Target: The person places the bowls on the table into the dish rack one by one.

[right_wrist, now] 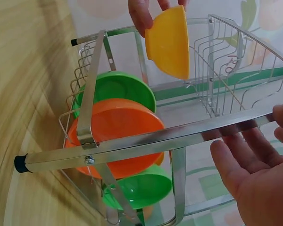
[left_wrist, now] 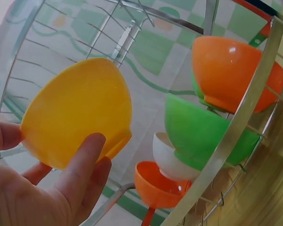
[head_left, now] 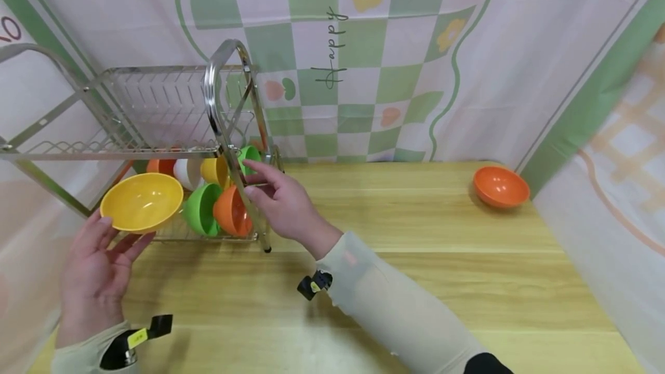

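My left hand (head_left: 98, 267) holds a yellow bowl (head_left: 142, 204) by its underside and rim, in front of the lower shelf of a chrome dish rack (head_left: 220, 97). In the left wrist view, thumb and fingers press on the wall of the tilted bowl. My right hand (head_left: 288, 204) is at the rack's right-hand upright, fingers fairly straight and fingertips right at the metal. On the lower shelf, a green bowl (head_left: 202, 209) and an orange bowl (head_left: 232, 212) stand on edge in front. Behind them are an orange-red bowl (head_left: 161, 166), a white bowl (head_left: 188, 173), a yellow bowl (head_left: 215, 171) and another green bowl (head_left: 249, 157).
A separate orange bowl (head_left: 501, 186) sits upright on the wooden table (head_left: 415, 281) at the far right. The rack's upper wire shelf (head_left: 156, 108) overhangs the bowls. A checked curtain (head_left: 358, 74) hangs behind the table.
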Motion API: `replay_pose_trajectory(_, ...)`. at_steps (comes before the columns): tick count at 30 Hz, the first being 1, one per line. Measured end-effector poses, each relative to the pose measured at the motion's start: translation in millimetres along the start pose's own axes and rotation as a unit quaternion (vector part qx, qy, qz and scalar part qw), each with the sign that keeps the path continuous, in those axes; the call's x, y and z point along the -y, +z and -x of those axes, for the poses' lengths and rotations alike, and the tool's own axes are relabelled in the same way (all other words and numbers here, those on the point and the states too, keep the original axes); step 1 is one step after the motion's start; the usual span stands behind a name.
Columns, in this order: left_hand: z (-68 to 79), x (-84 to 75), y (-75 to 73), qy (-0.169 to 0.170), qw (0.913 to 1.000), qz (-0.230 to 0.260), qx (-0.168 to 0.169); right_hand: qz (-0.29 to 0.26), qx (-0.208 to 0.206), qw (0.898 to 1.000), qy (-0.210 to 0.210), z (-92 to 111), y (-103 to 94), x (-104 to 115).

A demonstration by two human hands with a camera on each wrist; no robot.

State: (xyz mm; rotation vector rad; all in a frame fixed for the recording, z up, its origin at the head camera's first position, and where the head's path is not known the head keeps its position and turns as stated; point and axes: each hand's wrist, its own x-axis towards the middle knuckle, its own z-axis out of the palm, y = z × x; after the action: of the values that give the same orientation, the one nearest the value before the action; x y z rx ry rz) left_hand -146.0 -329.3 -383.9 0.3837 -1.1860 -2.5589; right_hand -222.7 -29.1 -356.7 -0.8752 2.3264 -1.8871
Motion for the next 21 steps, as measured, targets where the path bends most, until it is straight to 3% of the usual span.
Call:
replay_pose_trajectory(7, -3.8, -2.3, -2.3, 0.009, 0.9999, 0.0, -0.015, 0.007, 0.017, 1.0, -0.023, -5, 6.5, -3)
replay_pose_trajectory(11, -5.3, -5.2, -3.3, 0.02, 0.9996, 0.009, -0.015, 0.052, 0.017, 0.997, -0.051, -7, 8.1, -4)
replay_pose_trajectory(14, -6.5, -7.4, -1.8, 0.029, 0.9985, -0.005, -0.046, 0.084, 0.017, 0.993, -0.075, -8, 7.9, -5)
replay_pose_trajectory(17, -8.2, -8.6, 1.7, 0.04, 0.9933, -0.059, -0.091, 0.102, 0.02, 0.99, -0.093, -8, 7.4, -6)
replay_pose_trajectory(21, -11.6, -8.6, 6.3, 0.038, 0.9739, -0.173, -0.142, 0.111, 0.02, 0.989, -0.1, -7, 7.0, -7)
